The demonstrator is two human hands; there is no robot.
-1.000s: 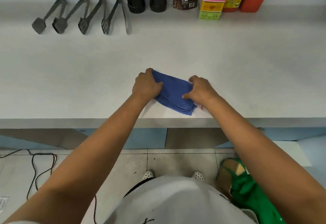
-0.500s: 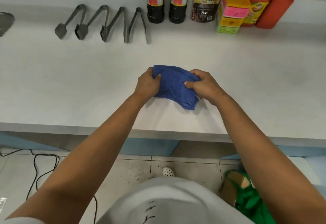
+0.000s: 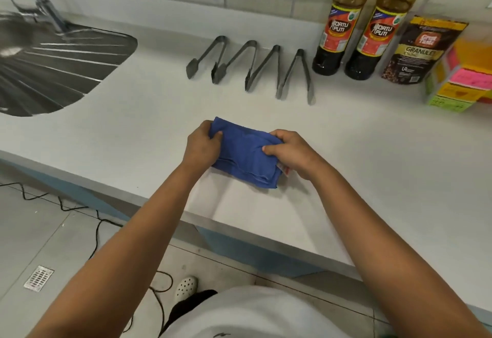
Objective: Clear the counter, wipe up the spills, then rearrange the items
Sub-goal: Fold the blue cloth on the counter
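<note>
we keep the left hand [image 3: 203, 143] pinching the far-left corner of the blue cloth [image 3: 246, 154], its fingers clamped over the edge, and square the layers before letting go. the cloth, folded into a thick pad with stacked edges showing at its near side, lies on the white worktop [image 3: 372, 156] near the front edge, well short of the four tongs [image 3: 250, 67]. the right hand [image 3: 290, 151] clamps the right end, thumb on top; we judge that even tension from both sides gives a flat fold.
</note>
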